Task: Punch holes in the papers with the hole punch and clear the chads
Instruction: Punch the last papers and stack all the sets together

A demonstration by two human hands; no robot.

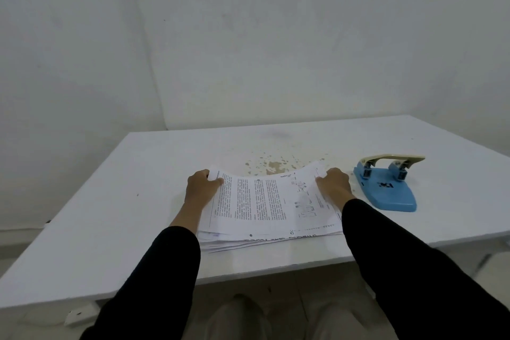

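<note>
A stack of printed white papers (265,201) lies on the white table (110,201) in front of me. My left hand (200,188) grips the far left corner of the stack, and my right hand (335,183) grips the far right corner. The far edge of the top sheets is lifted and sags in the middle. A blue hole punch (386,185) with a cream lever stands on the table just right of my right hand, untouched.
Brown stains and chipped paint (273,164) mark the tabletop behind the papers. White walls close off the back and left. The table's near edge (248,274) runs above my knees.
</note>
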